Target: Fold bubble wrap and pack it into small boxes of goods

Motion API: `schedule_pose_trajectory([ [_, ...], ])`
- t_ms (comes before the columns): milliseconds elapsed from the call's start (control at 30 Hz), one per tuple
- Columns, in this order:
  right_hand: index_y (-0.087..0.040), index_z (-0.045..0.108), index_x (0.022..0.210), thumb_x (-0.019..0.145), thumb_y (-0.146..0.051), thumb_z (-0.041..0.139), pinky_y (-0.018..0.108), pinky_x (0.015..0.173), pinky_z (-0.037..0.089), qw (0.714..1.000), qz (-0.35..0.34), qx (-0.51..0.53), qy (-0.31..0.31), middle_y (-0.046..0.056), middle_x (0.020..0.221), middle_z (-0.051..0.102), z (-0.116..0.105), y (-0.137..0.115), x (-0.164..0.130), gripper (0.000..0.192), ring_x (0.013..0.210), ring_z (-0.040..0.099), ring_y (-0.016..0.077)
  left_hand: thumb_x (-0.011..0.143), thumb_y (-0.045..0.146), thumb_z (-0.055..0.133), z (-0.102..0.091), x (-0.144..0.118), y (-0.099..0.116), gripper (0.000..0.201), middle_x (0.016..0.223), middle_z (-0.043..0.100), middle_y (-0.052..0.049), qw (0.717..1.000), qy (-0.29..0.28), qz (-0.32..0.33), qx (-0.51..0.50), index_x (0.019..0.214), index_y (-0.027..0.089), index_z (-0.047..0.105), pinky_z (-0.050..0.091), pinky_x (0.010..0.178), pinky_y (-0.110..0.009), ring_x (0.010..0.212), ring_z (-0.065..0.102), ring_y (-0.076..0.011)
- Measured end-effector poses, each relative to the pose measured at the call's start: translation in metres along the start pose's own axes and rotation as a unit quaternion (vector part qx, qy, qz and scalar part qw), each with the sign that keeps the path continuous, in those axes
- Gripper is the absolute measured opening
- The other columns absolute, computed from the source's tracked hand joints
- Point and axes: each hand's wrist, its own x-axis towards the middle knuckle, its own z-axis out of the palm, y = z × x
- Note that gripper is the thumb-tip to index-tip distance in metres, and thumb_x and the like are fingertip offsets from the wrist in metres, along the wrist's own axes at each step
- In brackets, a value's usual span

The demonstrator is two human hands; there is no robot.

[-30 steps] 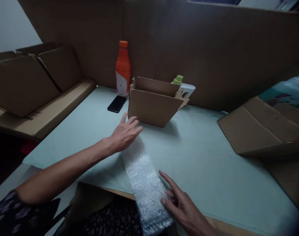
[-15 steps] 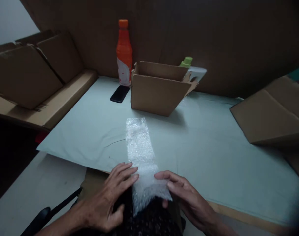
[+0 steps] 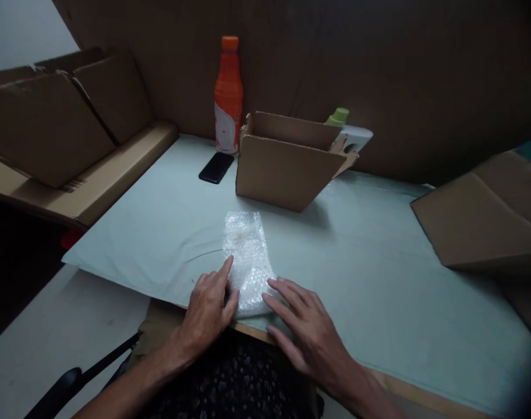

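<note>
As the person sits with a dark patterned garment (image 3: 230,384) at the near edge, both arms reach over the cloth-covered desk (image 3: 357,256). The left hand (image 3: 208,305) touches the left side of a strip of bubble wrap (image 3: 250,247), its index finger straight and its thumb held apart from it. The right hand (image 3: 309,320) meets the wrap's right side, its fingers (image 3: 286,292) loosely spread, with a wide gap to the thumb. The strip lies flat between the 2 hands, running from the desk's near edge toward the far side. Beyond it stands an upright, open-topped cardboard box (image 3: 274,171), with a black phone (image 3: 216,167) lying to its left. Farther right, 1 large carton (image 3: 488,215) leans at a tilt; on the far left, more cartons (image 3: 42,125) rest on a flat box (image 3: 121,166). An orange bottle (image 3: 229,96) stands behind the phone, and a green cap (image 3: 339,116) shows behind the open box, against a brown backing wall (image 3: 370,64).
</note>
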Motion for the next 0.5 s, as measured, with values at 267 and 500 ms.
schedule_pose_trajectory([
  [267, -0.019, 0.067, 0.117, 0.099, -0.016, 0.047, 0.044, 0.087, 0.051, 0.989, -0.034, 0.059, -0.131, 0.011, 0.109, 0.075, 0.001, 0.009, 0.035, 0.028, 0.098, 0.067, 0.0245, 0.091, 0.026, 0.062, -0.027, -0.019, 0.014, 0.059, 0.114, 0.068, -0.011, 0.993, -0.003, 0.107, -0.059, 0.146, 0.024, 0.041, 0.049, 0.091, -0.047, 0.105, 0.061, -0.0285],
  [500, -0.024, 0.067, 0.123, 0.101, -0.034, 0.05, 0.044, 0.098, 0.051, 0.952, 0.144, 0.207, -0.172, 0.007, 0.12, 0.073, 0.002, 0.016, 0.05, 0.03, 0.109, 0.067, 0.0247, 0.087, 0.02, 0.065, -0.026, -0.015, 0.017, 0.065, 0.146, 0.047, -0.017, 0.993, 0.079, 0.09, 0.019, 0.147, 0.028, 0.041, 0.04, 0.106, -0.059, 0.134, 0.044, -0.0366],
])
